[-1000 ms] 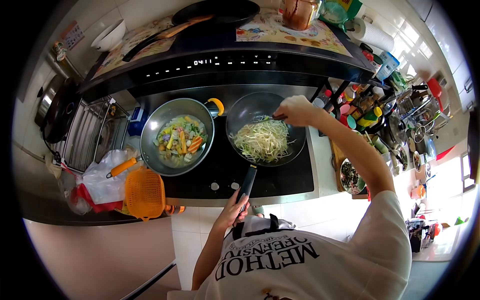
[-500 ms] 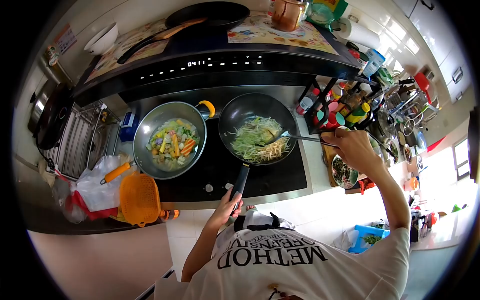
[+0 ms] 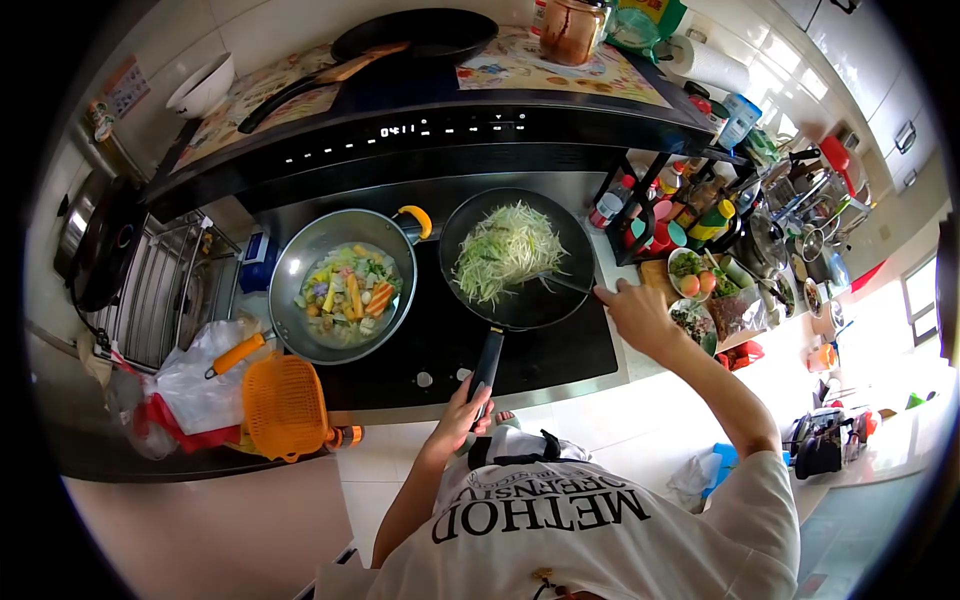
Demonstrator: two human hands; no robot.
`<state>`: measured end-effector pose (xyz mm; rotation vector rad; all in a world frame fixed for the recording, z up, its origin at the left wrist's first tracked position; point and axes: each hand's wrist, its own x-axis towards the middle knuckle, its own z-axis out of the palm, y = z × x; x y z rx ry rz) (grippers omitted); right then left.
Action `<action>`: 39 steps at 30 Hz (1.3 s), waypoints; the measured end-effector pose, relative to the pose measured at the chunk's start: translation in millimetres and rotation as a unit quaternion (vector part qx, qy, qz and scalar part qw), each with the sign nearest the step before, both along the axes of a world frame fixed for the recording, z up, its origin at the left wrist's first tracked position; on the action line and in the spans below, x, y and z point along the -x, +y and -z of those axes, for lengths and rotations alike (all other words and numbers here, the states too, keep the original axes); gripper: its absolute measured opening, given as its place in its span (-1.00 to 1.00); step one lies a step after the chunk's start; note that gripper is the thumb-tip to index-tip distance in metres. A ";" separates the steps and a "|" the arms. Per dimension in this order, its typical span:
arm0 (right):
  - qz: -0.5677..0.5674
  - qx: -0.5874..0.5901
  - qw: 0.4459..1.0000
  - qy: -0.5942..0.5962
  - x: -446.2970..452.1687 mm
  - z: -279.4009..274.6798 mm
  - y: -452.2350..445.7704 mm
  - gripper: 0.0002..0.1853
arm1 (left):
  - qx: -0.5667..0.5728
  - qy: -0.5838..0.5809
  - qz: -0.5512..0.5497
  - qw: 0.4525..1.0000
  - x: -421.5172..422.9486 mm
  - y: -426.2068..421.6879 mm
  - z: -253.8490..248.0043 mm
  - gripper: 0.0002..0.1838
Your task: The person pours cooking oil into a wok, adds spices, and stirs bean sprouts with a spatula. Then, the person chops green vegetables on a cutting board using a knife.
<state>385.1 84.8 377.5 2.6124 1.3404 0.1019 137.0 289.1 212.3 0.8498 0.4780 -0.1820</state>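
Observation:
My left hand [image 3: 463, 412] is wrapped round the black handle of a dark wok [image 3: 572, 222] on the right side of the cooktop. Pale green and white shreds [image 3: 508, 250], which look like shredded vegetable with bean sprouts, lie heaped in the wok's upper left. My right hand [image 3: 640, 318] is closed on the handle of a spatula [image 3: 565, 283], whose working end is under the lower right edge of the heap, partly hidden. On the left side of the cooktop stands a grey pan [image 3: 295, 240] with orange handles, holding mixed chopped vegetables [image 3: 350, 295] in liquid.
Left of the cooktop are an orange basket [image 3: 283, 405], plastic bags [image 3: 205, 360] and a wire rack [image 3: 165, 285]. Sauce bottles [image 3: 712, 220] and bowls of food [image 3: 690, 275] line the right counter. The range hood [image 3: 440, 130] overhangs the back, with a frying pan [image 3: 420, 35] on top.
My right hand has moved down and left with the spatula. The shreds have shifted up and left in the wok into a higher heap. My left hand still holds the wok handle.

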 end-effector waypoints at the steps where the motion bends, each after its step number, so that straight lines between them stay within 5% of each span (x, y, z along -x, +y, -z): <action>1: -0.001 -0.013 1.000 0.013 -1.0 -17.1 -2.8 -0.66 | -0.003 0.000 0.000 1.000 -0.8 1.3 -1.8 -0.68; 3: 0.041 -0.008 0.998 0.039 9.9 -65.7 1.4 -0.68 | -0.002 0.003 0.002 1.000 -0.7 2.4 -2.4 -0.68; 6: 0.066 -0.097 0.993 0.023 1.5 -69.2 14.9 -0.66 | 0.005 0.005 -0.001 1.000 -0.4 1.1 -6.3 -0.68; 12: 0.051 -0.134 0.989 0.025 -43.4 50.2 44.8 -0.56 | -0.023 0.002 -0.006 1.000 -0.8 -0.3 6.3 -0.68; 17: 0.037 -0.119 0.988 0.090 15.8 32.1 -25.0 -0.38 | -0.012 0.010 -0.002 1.000 -0.7 2.7 2.2 -0.65; 23: 0.073 -0.046 0.988 0.128 17.4 -21.1 -69.2 -0.38 | -0.027 0.021 0.008 0.999 -1.2 2.9 -9.3 -0.60; 29: 0.021 -0.101 0.991 0.091 -35.0 43.5 -14.4 -0.47 | -0.035 0.031 0.018 0.999 -1.0 1.4 -7.8 -0.50; 39: 0.075 -0.184 0.970 0.140 -126.5 -0.3 -5.5 -0.68 | -0.078 0.032 -0.019 0.996 -4.8 -10.9 -21.7 -0.71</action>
